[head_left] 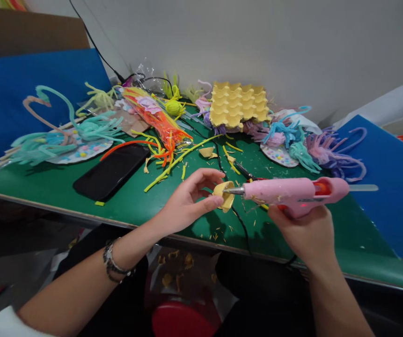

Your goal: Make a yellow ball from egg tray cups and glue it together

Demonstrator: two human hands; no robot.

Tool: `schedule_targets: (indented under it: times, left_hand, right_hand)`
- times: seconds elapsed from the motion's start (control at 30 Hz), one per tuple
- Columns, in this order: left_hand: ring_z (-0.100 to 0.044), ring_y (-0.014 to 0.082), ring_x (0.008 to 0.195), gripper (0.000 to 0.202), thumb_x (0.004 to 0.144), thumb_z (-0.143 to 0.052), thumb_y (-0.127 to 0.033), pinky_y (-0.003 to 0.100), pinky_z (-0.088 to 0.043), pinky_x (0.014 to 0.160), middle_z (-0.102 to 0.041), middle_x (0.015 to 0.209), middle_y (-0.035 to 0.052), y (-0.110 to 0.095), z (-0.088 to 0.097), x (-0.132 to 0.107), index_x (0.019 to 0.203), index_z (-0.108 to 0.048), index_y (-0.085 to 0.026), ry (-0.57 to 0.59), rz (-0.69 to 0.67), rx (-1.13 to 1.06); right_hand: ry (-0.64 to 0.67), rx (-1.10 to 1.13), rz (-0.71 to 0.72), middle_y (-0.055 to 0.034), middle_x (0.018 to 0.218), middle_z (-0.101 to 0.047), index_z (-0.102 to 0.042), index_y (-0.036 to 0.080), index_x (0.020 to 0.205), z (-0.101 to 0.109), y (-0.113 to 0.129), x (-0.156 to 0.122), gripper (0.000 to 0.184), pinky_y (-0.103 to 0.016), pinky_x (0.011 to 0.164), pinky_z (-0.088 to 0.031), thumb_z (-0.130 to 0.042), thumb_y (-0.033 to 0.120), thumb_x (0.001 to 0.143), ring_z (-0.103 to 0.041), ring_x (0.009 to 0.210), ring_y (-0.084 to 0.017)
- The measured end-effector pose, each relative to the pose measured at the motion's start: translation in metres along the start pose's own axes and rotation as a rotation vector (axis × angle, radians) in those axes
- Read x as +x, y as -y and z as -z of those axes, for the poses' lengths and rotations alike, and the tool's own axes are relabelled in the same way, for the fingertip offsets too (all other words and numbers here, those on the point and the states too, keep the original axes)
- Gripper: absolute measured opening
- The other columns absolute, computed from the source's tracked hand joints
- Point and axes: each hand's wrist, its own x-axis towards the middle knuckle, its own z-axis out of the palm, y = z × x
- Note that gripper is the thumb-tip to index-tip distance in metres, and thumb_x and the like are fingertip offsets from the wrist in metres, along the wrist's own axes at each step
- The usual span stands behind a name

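Between thumb and fingers, my left hand pinches a small yellow egg carton cup cut from a tray. My right hand grips a pink hot glue gun by its handle, and a red light glows on its side. The metal nozzle points left and sits at the cup's opening; whether it touches the inside I cannot tell. A clear glue stick sticks out of the gun's back end. Another loose carton cup lies on the table behind my left hand.
A black phone lies at left on the green table. Behind are a yellow egg carton, a bundle of orange and yellow pipe cleaners and fuzzy pipe-cleaner swans. A black cord runs over the front edge. Blue boards flank the sides.
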Motion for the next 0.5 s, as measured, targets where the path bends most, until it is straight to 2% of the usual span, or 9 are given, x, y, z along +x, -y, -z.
schedule_targets:
  times: [0.2,0.5]
  left_hand:
    - [-0.053,0.0129,0.087,0.033,0.072,-0.066,-0.035,0.021,-0.044,0.071,-0.054,0.093,0.0025,0.0004,0.0008,-0.0001,0.099,-0.054,-0.020,0.001,-0.007,0.004]
    - [-0.054,0.0127,0.087,0.035,0.072,-0.066,-0.035,0.020,-0.046,0.071,-0.054,0.091,0.0023,-0.0006,-0.0005,-0.0005,0.100,-0.053,-0.020,0.006,-0.028,0.004]
  right_hand:
    - [0.023,-0.020,0.019,0.0046,0.033,-0.038,-0.036,0.024,0.043,0.0016,-0.0019,0.0012,0.020,-0.023,0.032,-0.027,-0.050,0.029,0.056,-0.037,0.032,-0.011]
    - [-0.009,-0.024,0.017,0.0047,0.033,-0.035,-0.035,0.024,0.042,0.0004,0.0015,0.0025,0.020,-0.023,0.031,-0.026,-0.049,0.030,0.054,-0.035,0.031,-0.010]
